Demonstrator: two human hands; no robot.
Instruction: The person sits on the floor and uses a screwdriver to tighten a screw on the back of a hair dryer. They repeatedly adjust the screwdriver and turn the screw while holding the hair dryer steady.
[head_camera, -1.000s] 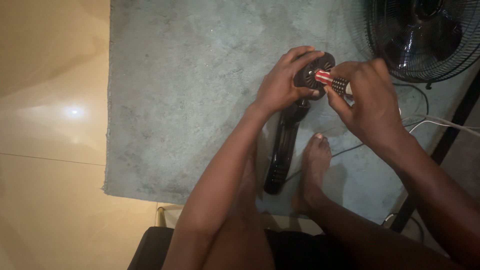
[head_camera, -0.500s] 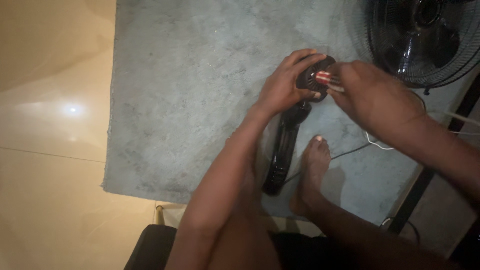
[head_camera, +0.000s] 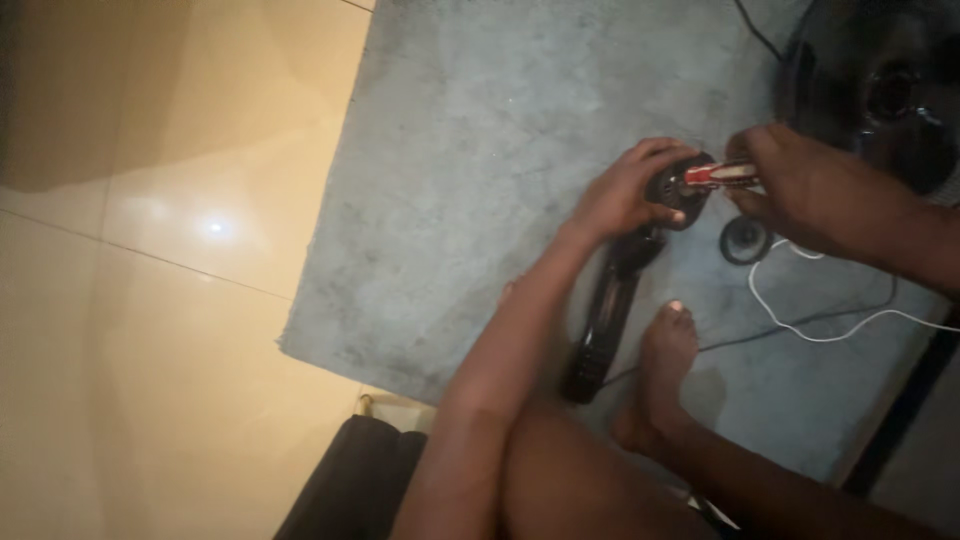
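- Glossy cream tiled floor (head_camera: 150, 300) across the left half, one bright spot of lamp glare on it; top left corner in deep shadow.
- Grey mat (head_camera: 480, 150) spread over the floor, its left edge frayed, carrying everything in hand.
- Black fan (head_camera: 880, 90) at the top right, cut off by the frame edge, too dark to make out beyond its grille and hub.
- Dark stool or seat edge (head_camera: 350, 480) at the bottom, only a corner showing.
- Bare legs and one foot (head_camera: 665, 350) resting on the mat; the rest cut off at the bottom.
- Long black device (head_camera: 610, 320) lying on the mat between forearm and foot, round head end lifted under the hands, lower end near the knee.
- Left hand (head_camera: 625, 195) wrapped about the round head, grip closed on it; fingertips hidden behind.
- Right hand (head_camera: 800, 185) with grip pinched around a small red-and-white tool (head_camera: 715, 176), tip touching the round head; tool's far end hidden in the palm.
- Thin white cable (head_camera: 800, 320) looping on the mat below the right wrist.
- Small black ring-shaped part (head_camera: 744, 240) on the mat just beside the head, blurred.
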